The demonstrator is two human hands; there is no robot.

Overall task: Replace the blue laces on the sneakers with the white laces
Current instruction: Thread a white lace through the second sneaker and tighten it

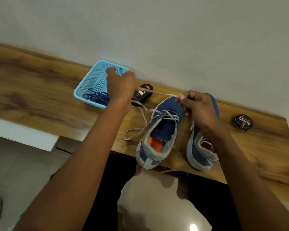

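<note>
Over on the left of the wooden shelf (32, 77) there's a light blue mesh basket (92, 80) sitting against the wall, and the blue laces (97, 97) are piled in its near corner. The left hand (121, 85) is right above the basket's right edge, fingers curled, pulling one end of the white lace (163, 94) out taut. The hand is blurry, so I can't really see where the fingers close on the lace, but it looks pinched.

Just beside that hand a black shoe polish bottle (143, 94) with a red cap lies on its side. The slack part of the same white lace loops across the wood in front of it and runs into the eyelets of the left sneaker (158, 135), which is blue and grey with an orange insole, toe toward the wall, heel hanging a bit over the shelf's near edge. It's laced through the lower eyelets only.

The right hand (198, 107) pinches the white lace between thumb and forefinger above that sneaker's toe, other fingers curled under. The right sneaker (200, 152) sits just beside the first, mostly under that wrist. Farther right, well apart, there's a round black Cherry polish tin (243, 122).
</note>
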